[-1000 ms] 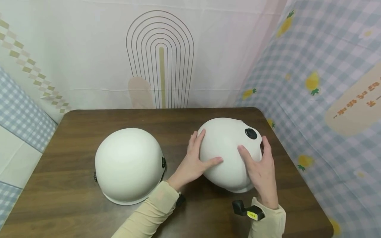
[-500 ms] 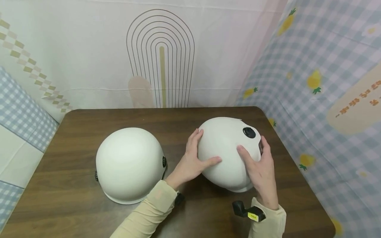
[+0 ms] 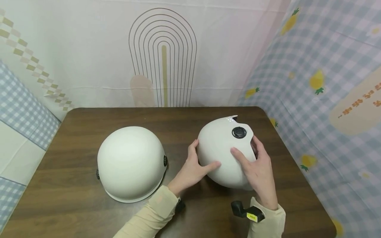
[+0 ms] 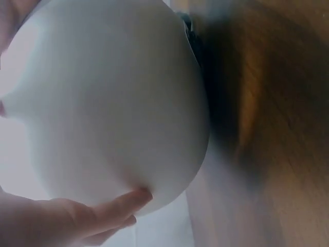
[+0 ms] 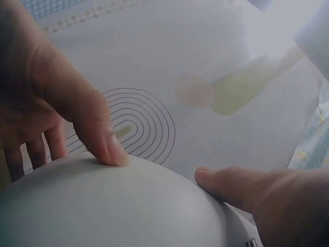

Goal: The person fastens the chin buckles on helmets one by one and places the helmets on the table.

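Toward the right of the table, a white helmet is held tilted between both hands, its round black side fitting and notched rim facing the far right. My left hand grips its left side, thumb on the shell and fingers round the side. My right hand grips the right edge, thumb on the shell and fingers bent over the rim, partly hidden. The smooth shell fills much of the left wrist view. In the right wrist view, thumbs press the dome from both sides.
A second white helmet stands dome up on the left of the brown wooden table, with black fittings on its sides. A patterned white cloth hangs behind, and a blue checked cloth borders the right side.
The held helmet has turned, bringing its black fitting leftward and its notched rim into view. My right hand has shifted slightly left; my left fingers sit lower on the side. The other helmet stays put.
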Motion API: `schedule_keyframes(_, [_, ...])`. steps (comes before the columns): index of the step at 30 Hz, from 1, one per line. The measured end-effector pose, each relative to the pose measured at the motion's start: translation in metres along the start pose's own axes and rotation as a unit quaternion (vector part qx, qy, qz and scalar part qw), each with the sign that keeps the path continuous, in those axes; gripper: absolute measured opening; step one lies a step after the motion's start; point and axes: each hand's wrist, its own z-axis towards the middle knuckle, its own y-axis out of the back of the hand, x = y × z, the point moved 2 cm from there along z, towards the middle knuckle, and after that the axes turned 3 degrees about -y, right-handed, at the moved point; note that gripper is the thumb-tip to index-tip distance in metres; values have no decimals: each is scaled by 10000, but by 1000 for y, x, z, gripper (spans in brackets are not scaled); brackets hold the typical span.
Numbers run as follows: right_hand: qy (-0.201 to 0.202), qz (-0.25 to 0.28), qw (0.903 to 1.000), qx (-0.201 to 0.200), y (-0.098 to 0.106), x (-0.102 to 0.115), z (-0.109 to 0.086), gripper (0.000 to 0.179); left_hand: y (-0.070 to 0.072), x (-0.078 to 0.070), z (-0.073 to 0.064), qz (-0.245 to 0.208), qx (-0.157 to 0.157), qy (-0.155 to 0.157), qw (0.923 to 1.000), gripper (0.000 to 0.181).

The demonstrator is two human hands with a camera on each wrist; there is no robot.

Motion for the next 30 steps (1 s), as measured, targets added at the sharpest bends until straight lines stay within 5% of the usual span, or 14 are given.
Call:
schedule_keyframes(8, [-2, -86, 9998, 167, -1, -1, -2, 90, -4, 4, -1, 198, -14, -455, 9988, 109])
schedule_keyframes(30, [66, 94, 9967, 806, -11, -11, -7, 83, -8, 12, -5, -251, 117, -437, 9987, 108])
